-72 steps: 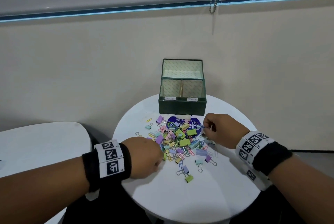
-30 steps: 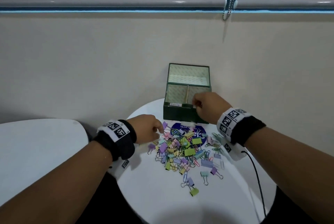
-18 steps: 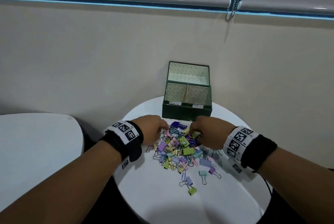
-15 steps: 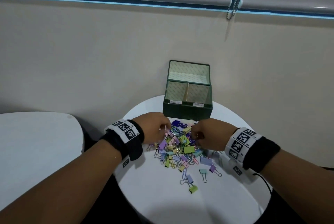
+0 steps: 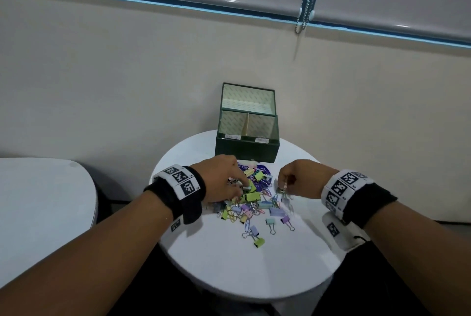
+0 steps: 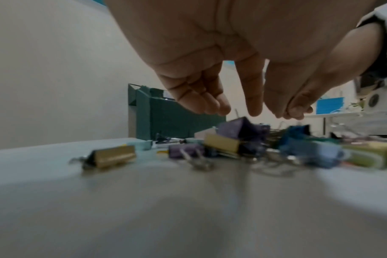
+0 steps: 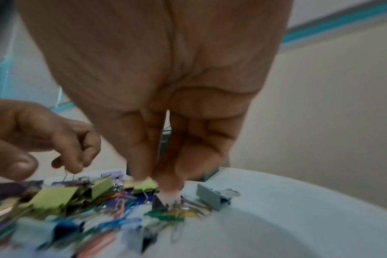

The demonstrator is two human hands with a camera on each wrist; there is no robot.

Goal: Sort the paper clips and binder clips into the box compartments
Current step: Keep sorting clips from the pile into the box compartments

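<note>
Pastel binder clips (image 5: 252, 196) and paper clips (image 7: 119, 203) lie heaped beneath both sets of fingertips. The right hand (image 5: 299, 179) pinches into the heap's edge; what it grips is blurred. The left hand (image 5: 224, 178) hovers, fingers loosely extended, holding nothing I can see. Best to lift one piece clear of tangles, then carry it beyond the fingers to the green box (image 5: 246, 145), on a round white table (image 5: 229, 272) against a beige wall.

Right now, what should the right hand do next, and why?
Probably lift straight up. The right hand's fingertips pinch into tangled paper clips at the pile's right edge, beside a grey binder clip, so a small lift would show whether only paper clips come away before carrying them to the box.
</note>
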